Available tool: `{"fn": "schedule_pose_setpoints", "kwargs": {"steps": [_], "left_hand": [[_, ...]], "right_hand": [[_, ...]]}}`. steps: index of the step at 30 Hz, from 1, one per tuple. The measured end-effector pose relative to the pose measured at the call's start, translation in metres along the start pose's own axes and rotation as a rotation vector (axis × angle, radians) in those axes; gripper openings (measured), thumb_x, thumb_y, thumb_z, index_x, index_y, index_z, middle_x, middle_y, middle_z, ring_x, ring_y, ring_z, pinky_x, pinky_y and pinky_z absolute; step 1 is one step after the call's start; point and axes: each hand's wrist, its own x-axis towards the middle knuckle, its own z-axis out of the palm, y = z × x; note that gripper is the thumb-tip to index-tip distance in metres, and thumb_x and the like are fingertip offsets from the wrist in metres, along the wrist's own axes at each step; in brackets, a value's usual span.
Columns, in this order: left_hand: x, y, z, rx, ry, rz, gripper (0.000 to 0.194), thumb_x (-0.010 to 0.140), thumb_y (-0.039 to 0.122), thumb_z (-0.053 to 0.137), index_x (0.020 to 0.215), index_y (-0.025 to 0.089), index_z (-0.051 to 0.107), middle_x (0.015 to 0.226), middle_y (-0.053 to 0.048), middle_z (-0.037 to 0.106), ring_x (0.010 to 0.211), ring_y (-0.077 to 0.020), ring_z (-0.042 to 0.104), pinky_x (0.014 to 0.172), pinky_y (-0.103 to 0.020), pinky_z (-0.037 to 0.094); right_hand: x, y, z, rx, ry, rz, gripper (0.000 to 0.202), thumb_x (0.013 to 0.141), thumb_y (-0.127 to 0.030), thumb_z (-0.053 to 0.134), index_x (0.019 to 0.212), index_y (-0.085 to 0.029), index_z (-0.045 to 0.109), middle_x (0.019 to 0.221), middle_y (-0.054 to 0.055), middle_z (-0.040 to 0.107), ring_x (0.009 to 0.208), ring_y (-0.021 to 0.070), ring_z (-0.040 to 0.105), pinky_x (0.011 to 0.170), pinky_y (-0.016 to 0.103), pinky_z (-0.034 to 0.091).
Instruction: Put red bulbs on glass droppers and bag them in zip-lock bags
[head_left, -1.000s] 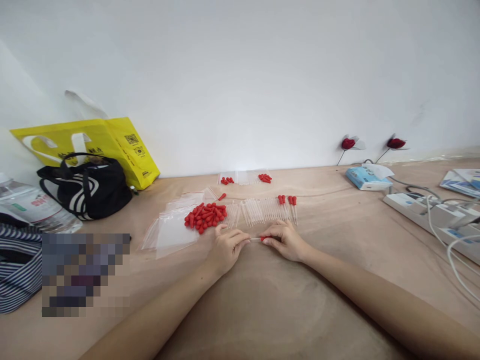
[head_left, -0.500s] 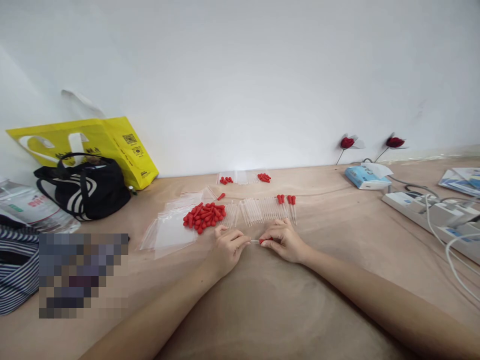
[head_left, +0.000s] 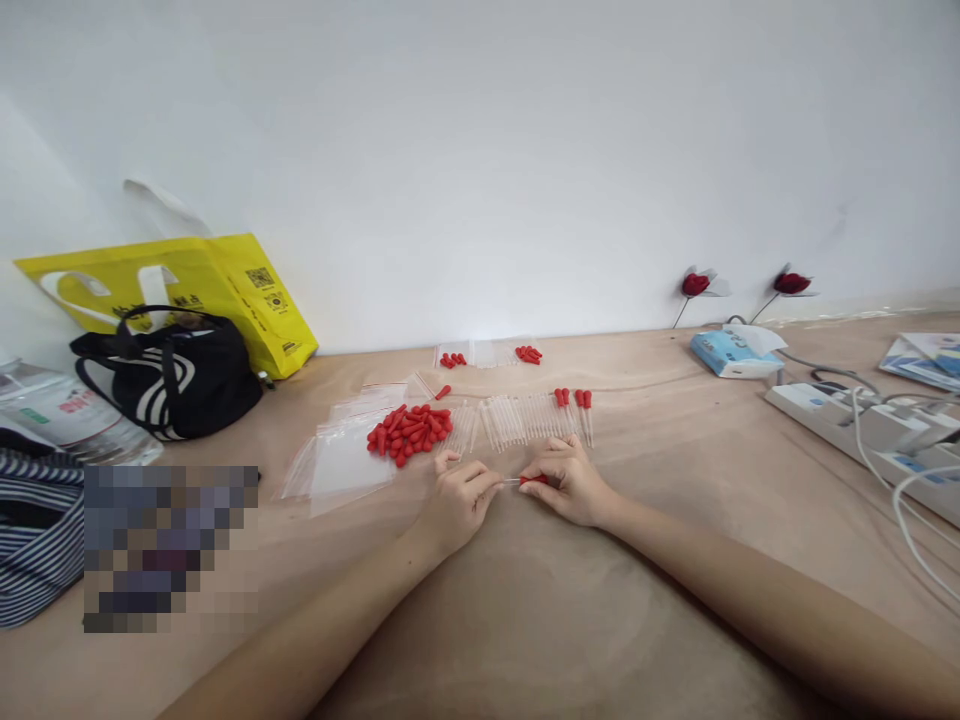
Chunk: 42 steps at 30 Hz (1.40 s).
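Note:
My left hand [head_left: 459, 502] is closed, pinching a thin clear dropper tube [head_left: 511, 481] between thumb and fingertips. Facing it, my right hand [head_left: 570, 484] grips a red rubber bulb [head_left: 531, 480] at the tube's right end; how far the bulb sits over the tube is hidden by my fingers. Just beyond my hands lies a row of clear tubes [head_left: 517, 420], with several bulb-topped droppers [head_left: 583, 400] at its right end. A pile of red bulbs [head_left: 409, 432] rests left of the row, partly on clear zip bags [head_left: 349, 470].
By the wall lie filled bags with red bulbs [head_left: 529, 355]. A yellow bag [head_left: 277, 320] and a black bag [head_left: 202, 380] stand at left. At right are a tissue pack [head_left: 731, 357], a power strip [head_left: 802, 405] with cables, and two red flowers [head_left: 696, 284].
Both hands stay nearly in place, still holding the tube and bulb. Slightly more red shows between the right fingers, and the view has shifted a little.

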Motion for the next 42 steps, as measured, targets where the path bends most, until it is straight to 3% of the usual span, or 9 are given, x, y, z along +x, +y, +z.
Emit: {"fn": "schedule_pose_setpoints", "kwargs": {"steps": [11, 14, 17, 20, 24, 32, 42], "left_hand": [[-0.001, 0.002, 0.001, 0.022, 0.050, 0.017, 0.022, 0.087, 0.020, 0.041, 0.078, 0.020, 0.061, 0.068, 0.002, 0.064, 0.063, -0.0116, 0.056, 0.084, -0.038, 0.024], [0.002, 0.002, 0.000, 0.049, 0.031, -0.007, 0.018, 0.086, 0.021, 0.043, 0.087, 0.022, 0.061, 0.076, 0.000, 0.066, 0.074, -0.0146, 0.059, 0.087, -0.041, 0.023], [0.003, 0.000, -0.002, 0.083, 0.025, 0.014, 0.021, 0.086, 0.022, 0.045, 0.102, 0.023, 0.058, 0.099, -0.004, 0.065, 0.095, -0.0195, 0.056, 0.093, -0.046, 0.018], [0.003, -0.002, -0.002, 0.082, 0.018, 0.057, 0.019, 0.086, 0.022, 0.044, 0.096, 0.023, 0.060, 0.105, -0.004, 0.063, 0.104, -0.0208, 0.053, 0.098, -0.050, 0.012], [0.003, -0.002, 0.000, 0.041, 0.022, 0.067, 0.019, 0.086, 0.020, 0.044, 0.090, 0.022, 0.062, 0.095, -0.002, 0.068, 0.101, -0.0200, 0.056, 0.103, -0.052, 0.006], [0.002, -0.002, 0.000, -0.040, 0.045, 0.072, 0.018, 0.085, 0.017, 0.044, 0.085, 0.021, 0.062, 0.082, 0.001, 0.070, 0.088, -0.0173, 0.063, 0.104, -0.052, 0.003], [0.004, 0.002, 0.000, -0.049, 0.043, 0.083, 0.021, 0.084, 0.014, 0.042, 0.084, 0.020, 0.061, 0.083, 0.000, 0.070, 0.086, -0.0173, 0.064, 0.105, -0.052, 0.006]], "right_hand": [[0.004, -0.008, 0.001, -0.076, 0.015, -0.069, 0.017, 0.083, -0.030, 0.049, 0.077, -0.020, 0.061, 0.071, 0.001, 0.064, 0.075, 0.0144, 0.050, 0.069, 0.032, 0.023], [0.002, -0.009, 0.000, -0.149, 0.049, -0.082, 0.016, 0.083, -0.031, 0.049, 0.079, -0.021, 0.061, 0.074, 0.001, 0.065, 0.077, 0.0146, 0.050, 0.070, 0.032, 0.023], [0.001, -0.008, 0.000, -0.180, 0.120, -0.067, 0.016, 0.083, -0.030, 0.048, 0.081, -0.021, 0.061, 0.077, 0.001, 0.065, 0.077, 0.0148, 0.050, 0.073, 0.033, 0.024], [0.000, -0.007, 0.000, -0.208, 0.123, -0.076, 0.018, 0.084, -0.031, 0.046, 0.084, -0.023, 0.063, 0.079, 0.002, 0.066, 0.080, 0.0155, 0.050, 0.076, 0.035, 0.023], [0.000, -0.008, -0.001, -0.270, 0.090, -0.082, 0.020, 0.085, -0.031, 0.045, 0.090, -0.024, 0.064, 0.079, 0.003, 0.065, 0.082, 0.0172, 0.049, 0.081, 0.038, 0.021], [0.001, -0.009, 0.003, -0.227, 0.105, -0.133, 0.019, 0.084, -0.026, 0.045, 0.082, -0.022, 0.063, 0.072, 0.002, 0.063, 0.077, 0.0152, 0.049, 0.082, 0.037, 0.022], [0.003, -0.012, 0.004, -0.201, 0.083, -0.162, 0.018, 0.083, -0.025, 0.044, 0.081, -0.020, 0.061, 0.073, 0.002, 0.063, 0.075, 0.0149, 0.050, 0.081, 0.036, 0.024]]}}
